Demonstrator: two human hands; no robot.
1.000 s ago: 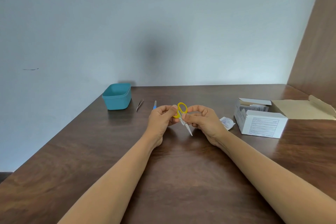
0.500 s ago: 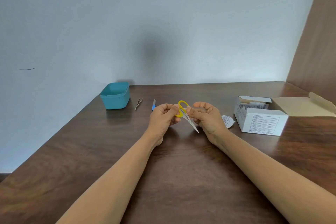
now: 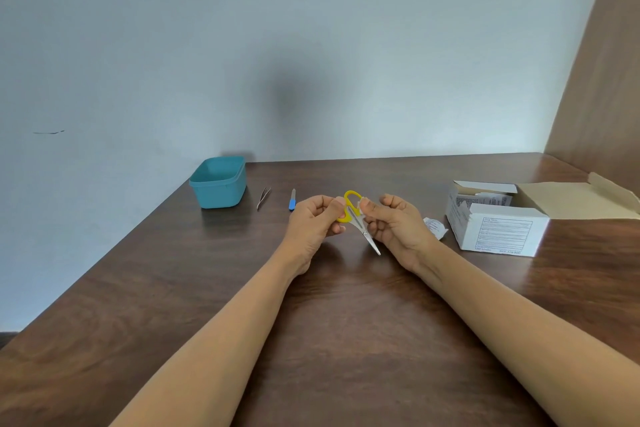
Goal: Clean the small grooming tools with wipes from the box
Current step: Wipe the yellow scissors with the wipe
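Small scissors with yellow handles hang above the dark wooden table, blades pointing down and to the right. My left hand grips the yellow handles. My right hand pinches a small white wipe against the scissors near the handles. Metal tweezers and a blue-handled nail file lie on the table behind my left hand. An open white box of wipes stands at the right, sachets showing inside.
A teal plastic tub stands at the table's back left corner. A torn wipe sachet lies between my right hand and the box. The box's lid flap lies open toward the wooden side panel on the right.
The scissor blades have swung from pointing straight down to slanting down-right. My right hand's pinch with the wipe has shifted up toward the handles. Both hands stay in the same spot.
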